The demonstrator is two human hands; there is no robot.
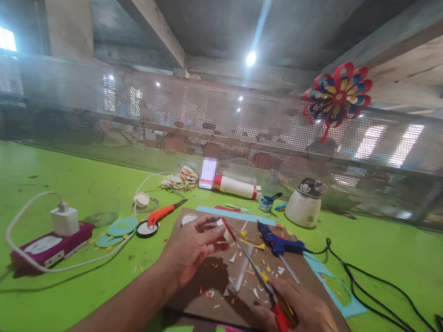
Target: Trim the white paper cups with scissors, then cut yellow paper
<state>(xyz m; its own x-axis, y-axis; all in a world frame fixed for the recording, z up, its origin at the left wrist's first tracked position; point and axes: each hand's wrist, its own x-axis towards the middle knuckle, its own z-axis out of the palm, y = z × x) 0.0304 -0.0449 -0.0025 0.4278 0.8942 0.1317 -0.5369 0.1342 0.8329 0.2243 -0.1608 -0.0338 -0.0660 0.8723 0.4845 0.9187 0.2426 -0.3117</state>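
My left hand (192,244) is raised over a brown board (211,306) and pinches a small red-and-white piece of paper (230,231) between thumb and fingers. With my right hand (310,314) I grip red-handled scissors (253,268), blades pointing up and left, their tips close to the paper. A yellowish part shows beside the red handle, too blurred to name. Scattered on the board are red, white and yellow paper scraps and a clear stick (242,269). A blue glue gun (279,243) rests on its right side.
An orange-handled knife (161,214), tape roll (147,228) and purple power strip (54,244) with a white cable lie left. Behind stand a phone (207,173), white tube (237,187), small jar (266,203) and kettle (304,204). The glue gun's black cord (387,297) runs right.
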